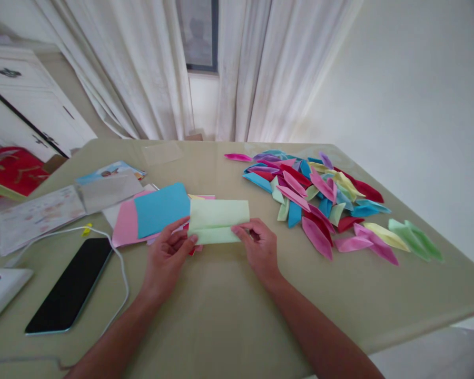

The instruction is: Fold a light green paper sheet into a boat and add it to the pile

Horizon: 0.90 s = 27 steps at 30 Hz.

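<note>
Head view, with the pale green paper (220, 211) as the clock's centre: it is held up over the table (217, 321), a crease running across its lower part. At 8 o'clock the left hand (166, 252) pinches its near-left corner between thumb and fingers; at 4 o'clock the right hand (261, 247) pinches the right edge by the crease. Gripping opposite ends probably keeps the sheet taut and the crease level.

Flat sheets lie at 9 o'clock, a blue sheet (161, 208) over a pink sheet (123, 226), likely kept there within the left hand's reach. Folded paper pieces (317, 239) are heaped around 3 o'clock, apparently to leave the middle free.

The heap overlaps too much to count. The green paper and left hand cover part of the flat pile, and the fingertips behind the paper are out of sight. At 8 o'clock, beyond the phone (71, 289), a white device (3, 295) is cut off by the frame. Between 10 and 11 o'clock, a translucent sheet (161, 153) barely shows.
</note>
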Tool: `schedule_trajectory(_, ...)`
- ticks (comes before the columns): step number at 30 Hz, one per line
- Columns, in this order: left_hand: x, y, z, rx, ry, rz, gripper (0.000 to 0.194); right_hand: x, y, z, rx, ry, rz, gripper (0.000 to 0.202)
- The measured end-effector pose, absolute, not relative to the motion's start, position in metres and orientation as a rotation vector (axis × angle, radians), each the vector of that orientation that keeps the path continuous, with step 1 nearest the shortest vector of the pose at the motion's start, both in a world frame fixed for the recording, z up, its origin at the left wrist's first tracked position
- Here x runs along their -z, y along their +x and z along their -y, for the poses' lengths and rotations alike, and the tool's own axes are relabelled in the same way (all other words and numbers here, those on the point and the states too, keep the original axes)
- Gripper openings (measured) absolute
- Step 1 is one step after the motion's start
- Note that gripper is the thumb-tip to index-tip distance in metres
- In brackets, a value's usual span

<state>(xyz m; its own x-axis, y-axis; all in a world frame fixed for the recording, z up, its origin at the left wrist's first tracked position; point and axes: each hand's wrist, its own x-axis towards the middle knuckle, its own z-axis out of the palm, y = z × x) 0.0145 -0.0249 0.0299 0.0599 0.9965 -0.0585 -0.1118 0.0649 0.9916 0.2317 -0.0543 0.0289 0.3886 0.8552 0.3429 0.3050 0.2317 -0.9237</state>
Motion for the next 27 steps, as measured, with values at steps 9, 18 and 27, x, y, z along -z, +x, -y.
schedule_trajectory(9,-0.030,0.014,0.019,-1.158,1.051,-1.114,0.057,-0.027,0.235,0.046,-0.538,-1.294,1.145,0.016)
schedule_trajectory(18,-0.029,0.019,0.016,-1.125,1.003,-1.054,0.053,-0.027,0.242,0.035,-0.738,-1.174,0.927,0.051)
schedule_trajectory(27,-0.025,0.017,0.017,-1.088,0.951,-0.995,0.046,-0.029,0.247,0.034,-0.800,-1.173,0.887,0.050)
